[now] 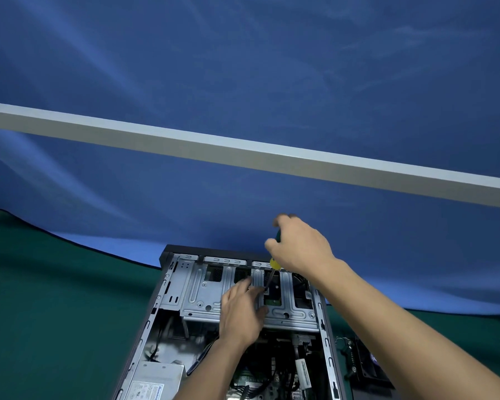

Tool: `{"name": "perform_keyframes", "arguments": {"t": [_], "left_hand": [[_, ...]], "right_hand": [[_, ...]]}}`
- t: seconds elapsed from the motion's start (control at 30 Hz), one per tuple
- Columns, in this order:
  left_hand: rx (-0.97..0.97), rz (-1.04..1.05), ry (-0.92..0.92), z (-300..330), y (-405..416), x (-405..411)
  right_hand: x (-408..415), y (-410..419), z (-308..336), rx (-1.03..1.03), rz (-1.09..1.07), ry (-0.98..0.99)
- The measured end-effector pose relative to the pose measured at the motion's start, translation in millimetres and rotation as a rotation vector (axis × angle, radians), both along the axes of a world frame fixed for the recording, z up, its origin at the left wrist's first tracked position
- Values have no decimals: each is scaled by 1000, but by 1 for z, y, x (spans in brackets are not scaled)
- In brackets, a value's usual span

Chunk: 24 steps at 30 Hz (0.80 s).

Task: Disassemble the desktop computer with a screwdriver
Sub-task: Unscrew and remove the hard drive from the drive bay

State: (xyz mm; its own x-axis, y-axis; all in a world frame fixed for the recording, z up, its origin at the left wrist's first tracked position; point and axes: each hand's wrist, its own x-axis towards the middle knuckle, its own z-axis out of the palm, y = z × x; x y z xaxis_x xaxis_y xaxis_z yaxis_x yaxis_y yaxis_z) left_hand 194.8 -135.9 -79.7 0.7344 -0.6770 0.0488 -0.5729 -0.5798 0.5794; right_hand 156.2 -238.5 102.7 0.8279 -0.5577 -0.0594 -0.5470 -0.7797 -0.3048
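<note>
The desktop computer (168, 287) lies open on its side at the bottom centre, its silver drive cage (202, 298) facing up. My right hand (300, 246) grips the green and yellow handle of a screwdriver (274, 264) above the cage. The dark shaft slants down into a slot in the cage. My left hand (240, 310) rests on the cage with its fingers spread beside the screwdriver tip. The tip itself is partly hidden by my fingers.
A power supply (153, 382) with a label sits in the case at the lower left, with cables and the green board beside it. A black fan (367, 362) lies on the green mat (55, 298) to the right. Blue cloth and a white bar (185, 140) fill the background.
</note>
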Motion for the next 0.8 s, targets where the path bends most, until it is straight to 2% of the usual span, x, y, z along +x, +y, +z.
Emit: {"name": "perform_keyframes", "arguments": {"t": [0.2,0.57,0.8], "left_hand": [[3,-8,8,1,1,0],[7,-1,15,3,-1,0],[2,5,22,5,0,-1]], "right_hand": [[2,3,2,15,10,15],[-2,-3,3,-135,-61,45],[-3,-3,2,-48,-80,24]]}}
